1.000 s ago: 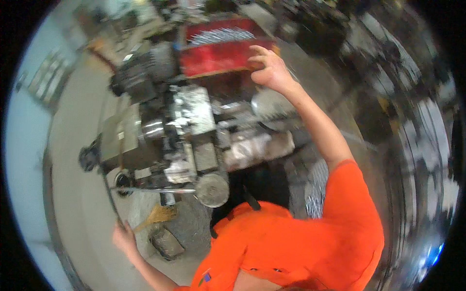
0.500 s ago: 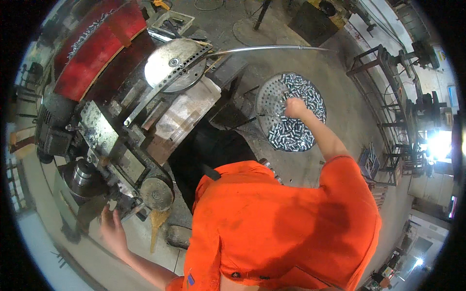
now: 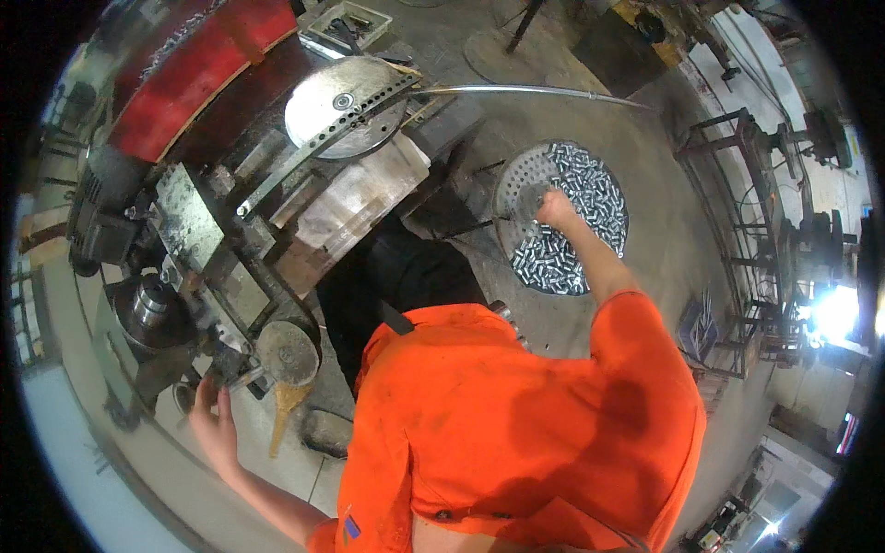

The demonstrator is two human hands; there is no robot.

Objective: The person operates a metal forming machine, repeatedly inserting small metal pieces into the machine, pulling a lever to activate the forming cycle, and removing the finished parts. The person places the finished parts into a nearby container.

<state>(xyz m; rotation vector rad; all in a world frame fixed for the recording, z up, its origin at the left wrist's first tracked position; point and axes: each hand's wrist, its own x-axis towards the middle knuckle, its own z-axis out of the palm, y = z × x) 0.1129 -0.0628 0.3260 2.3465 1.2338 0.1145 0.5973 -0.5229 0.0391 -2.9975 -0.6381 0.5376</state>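
My right hand (image 3: 555,210) is over a round perforated metal stool top (image 3: 518,189), its fingers drawn together at the edge of a pile of short shiny metal sleeves (image 3: 576,261). What those fingers hold, if anything, is hidden. At the lower left, my left hand (image 3: 215,426) has its fingers apart beside a small round knob (image 3: 184,396) on the machine. Whether the fingertips touch the machine I cannot tell. Near that hand stand a round metal wheel (image 3: 288,353) and a shiny cylindrical chuck (image 3: 155,302).
A large metal disc (image 3: 318,106) with a perforated bar lies across the machine, and a long rod (image 3: 516,89) reaches right from it. Red sheet-metal tray (image 3: 198,78) stands at the upper left, a bin of tools (image 3: 350,26) behind. Metal racks (image 3: 737,184) line the right.
The whole view has shifted slightly. My right hand has moved a little left over the stool, toward its bare perforated part. My left hand stays near the machine with fingers apart.
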